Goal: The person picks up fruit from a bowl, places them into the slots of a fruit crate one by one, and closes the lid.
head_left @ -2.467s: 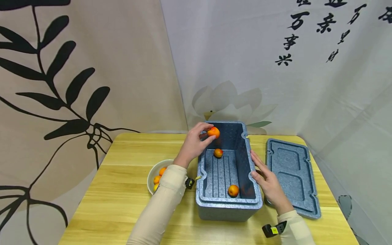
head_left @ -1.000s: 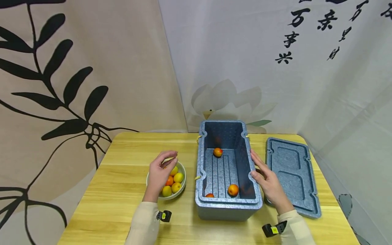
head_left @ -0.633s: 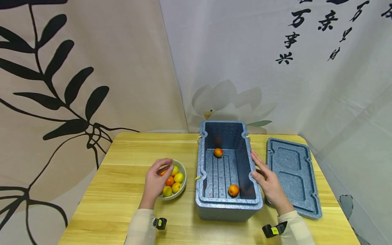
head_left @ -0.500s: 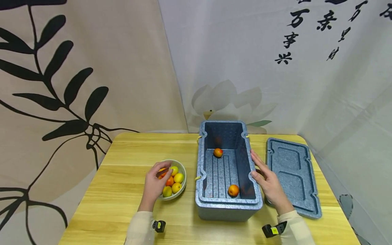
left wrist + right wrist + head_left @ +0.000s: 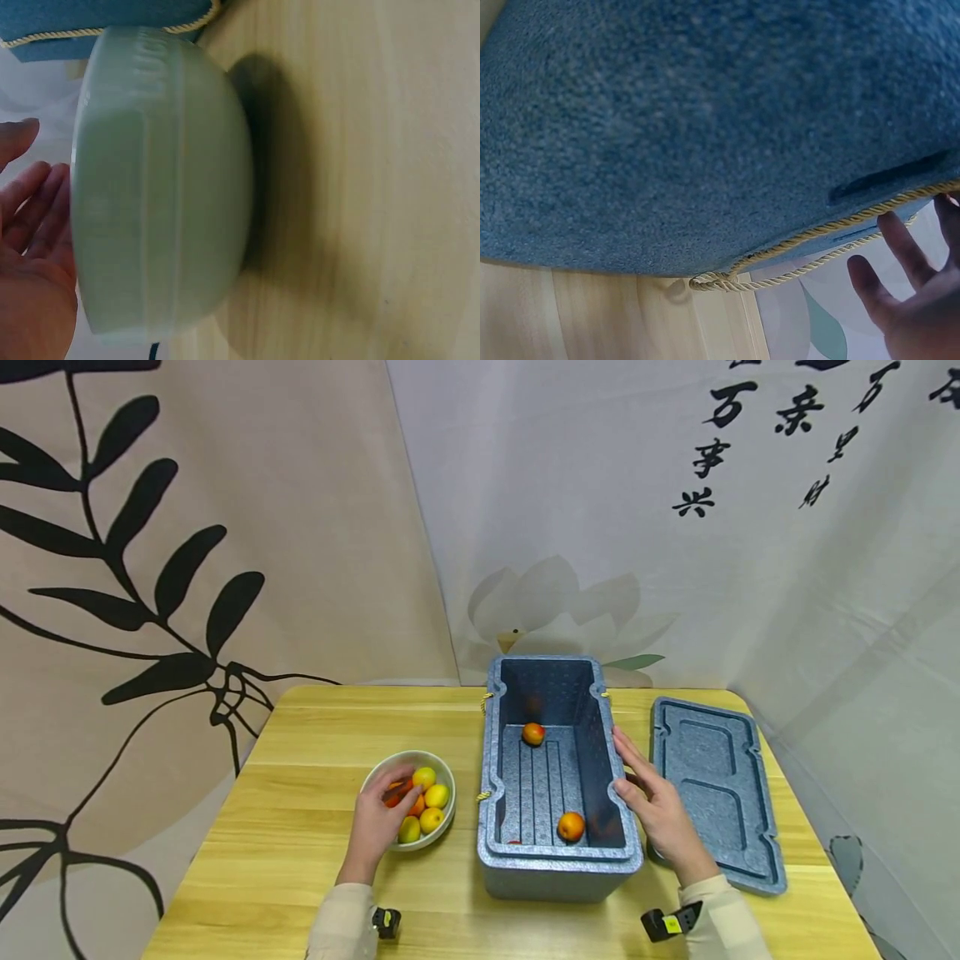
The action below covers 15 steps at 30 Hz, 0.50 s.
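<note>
In the head view my left hand (image 5: 372, 818) reaches over a pale green bowl (image 5: 444, 837), its fingers and thumb apart around orange-red fruit (image 5: 398, 792) inside. Yellow lemon-like fruit (image 5: 437, 795) lies beside them. The left wrist view shows the bowl (image 5: 161, 195) from the side, with the fingers partly hidden behind its rim. My right hand (image 5: 658, 806) rests against the right side of a grey-blue foam box (image 5: 558, 882). One orange fruit (image 5: 533, 734) sits far inside, another (image 5: 571, 827) near the front; a sliver of a third shows behind the front wall.
The box's lid (image 5: 716, 797) lies on the wooden table (image 5: 300, 827) at the right, close to my right hand. Gold cord (image 5: 810, 241) runs along the box's side. A printed cloth (image 5: 330, 527) hangs behind the table.
My left hand released an orange fruit into the box, moved left to the bowl and lowered its fingers among the fruit. The fruit near the front wall shifted. My right hand stayed on the box.
</note>
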Available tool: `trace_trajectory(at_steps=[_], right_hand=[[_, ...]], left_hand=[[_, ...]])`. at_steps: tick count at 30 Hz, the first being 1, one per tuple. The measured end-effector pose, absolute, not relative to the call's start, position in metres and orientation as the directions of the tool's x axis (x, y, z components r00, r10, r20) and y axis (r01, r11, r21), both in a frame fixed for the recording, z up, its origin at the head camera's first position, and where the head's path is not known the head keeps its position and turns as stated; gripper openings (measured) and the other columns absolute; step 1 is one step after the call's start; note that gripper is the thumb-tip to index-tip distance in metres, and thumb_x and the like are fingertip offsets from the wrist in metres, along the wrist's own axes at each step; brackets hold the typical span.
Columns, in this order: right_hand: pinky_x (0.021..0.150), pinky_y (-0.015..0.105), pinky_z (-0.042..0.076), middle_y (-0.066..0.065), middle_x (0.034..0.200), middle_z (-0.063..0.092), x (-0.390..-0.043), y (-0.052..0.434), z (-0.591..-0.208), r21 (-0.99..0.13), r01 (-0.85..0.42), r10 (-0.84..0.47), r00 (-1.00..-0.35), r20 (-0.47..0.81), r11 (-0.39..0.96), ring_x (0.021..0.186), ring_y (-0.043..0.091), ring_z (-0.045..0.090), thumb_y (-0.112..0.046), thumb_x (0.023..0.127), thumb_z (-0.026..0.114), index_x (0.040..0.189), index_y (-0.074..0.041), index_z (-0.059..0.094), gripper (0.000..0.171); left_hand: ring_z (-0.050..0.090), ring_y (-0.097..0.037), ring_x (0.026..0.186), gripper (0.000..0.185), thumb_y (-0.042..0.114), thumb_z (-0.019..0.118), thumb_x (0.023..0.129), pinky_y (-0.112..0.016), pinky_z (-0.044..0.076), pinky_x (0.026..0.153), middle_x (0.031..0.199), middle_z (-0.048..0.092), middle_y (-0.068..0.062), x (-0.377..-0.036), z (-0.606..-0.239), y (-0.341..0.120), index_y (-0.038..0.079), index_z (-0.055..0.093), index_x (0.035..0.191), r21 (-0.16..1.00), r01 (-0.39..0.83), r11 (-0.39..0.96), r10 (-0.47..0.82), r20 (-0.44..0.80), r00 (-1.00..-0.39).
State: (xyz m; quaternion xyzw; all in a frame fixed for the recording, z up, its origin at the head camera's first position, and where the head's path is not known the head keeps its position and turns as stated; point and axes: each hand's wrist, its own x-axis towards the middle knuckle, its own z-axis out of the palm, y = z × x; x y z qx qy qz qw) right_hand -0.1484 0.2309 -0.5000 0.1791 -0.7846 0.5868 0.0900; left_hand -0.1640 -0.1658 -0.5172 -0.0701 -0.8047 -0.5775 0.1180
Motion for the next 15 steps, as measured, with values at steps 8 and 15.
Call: trace_trajectory(at_steps=[8,15], right_hand=[[0.103,0.018,0.036,0.005,0.159,0.028,-0.149,0.230,-0.500,-0.891,-0.387,-0.176,-0.919,0.352,0.236,0.140,0.011,0.032,0.004,0.100,0.051,0.152,-0.010,0.038,0.055],[0.103,0.022,0.038,0.005,0.159,0.028,-0.149,0.232,-0.501,-0.889,-0.391,-0.176,-0.918,0.356,0.238,0.140,0.012,0.032,0.006,0.099,0.051,0.151,-0.010,0.039,0.056]], left_hand=[[0.060,-0.041,0.105,0.034,-0.005,0.077,0.082,-0.053,0.049,0.093,0.114,0.061,-0.023,-0.174,-0.554,-0.181,-0.010,0.065,0.113,0.882,0.185,0.434,0.008,0.201,-0.980],[0.060,-0.035,0.104,0.032,-0.005,0.080,0.077,-0.049,0.048,0.095,0.108,0.065,-0.017,-0.177,-0.559,-0.183,-0.008,0.069,0.107,0.803,0.253,0.539,0.098,0.239,-0.966]])
